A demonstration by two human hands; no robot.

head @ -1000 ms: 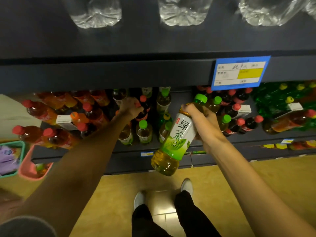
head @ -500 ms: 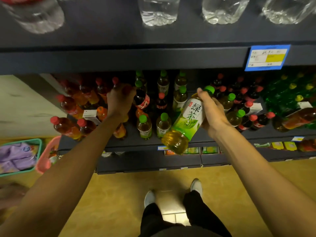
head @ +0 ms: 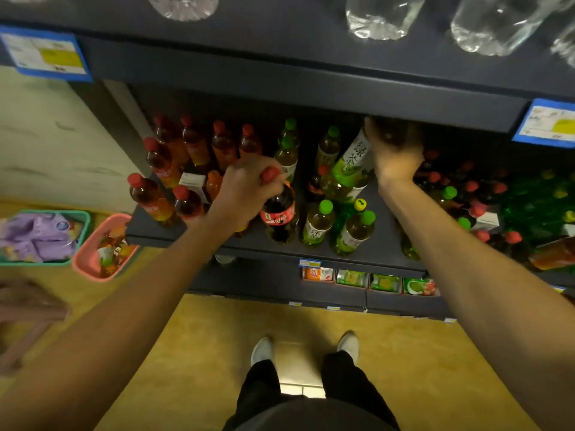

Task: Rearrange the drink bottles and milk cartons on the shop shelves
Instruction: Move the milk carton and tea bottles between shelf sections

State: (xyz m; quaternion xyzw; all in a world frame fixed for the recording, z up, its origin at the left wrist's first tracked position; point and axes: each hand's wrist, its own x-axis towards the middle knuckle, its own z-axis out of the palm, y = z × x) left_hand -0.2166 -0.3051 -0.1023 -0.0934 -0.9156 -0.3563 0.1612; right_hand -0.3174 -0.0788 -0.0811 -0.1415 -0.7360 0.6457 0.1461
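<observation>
My left hand (head: 245, 188) grips the red-capped neck of a dark cola bottle (head: 278, 214) near the front of the middle shelf (head: 217, 241). My right hand (head: 393, 150) holds the top of a green tea bottle (head: 350, 164), which tilts in over the green-capped tea bottles (head: 319, 222) deeper on the shelf; its cap is hidden under my hand. Red-capped amber tea bottles (head: 149, 197) stand to the left, with a small white carton (head: 191, 180) among them.
Clear water bottles (head: 376, 17) stand on the top shelf, whose dark edge (head: 280, 85) overhangs my right hand. Red-capped dark bottles (head: 473, 188) and green bottles (head: 541, 206) fill the right. A teal basket (head: 81, 219) and a pink basket (head: 87, 259) sit on the floor at left.
My right hand has carried the green tea bottle further in, under the upper shelf edge. My left hand has pulled the cola bottle toward the shelf front. The view has shifted left.
</observation>
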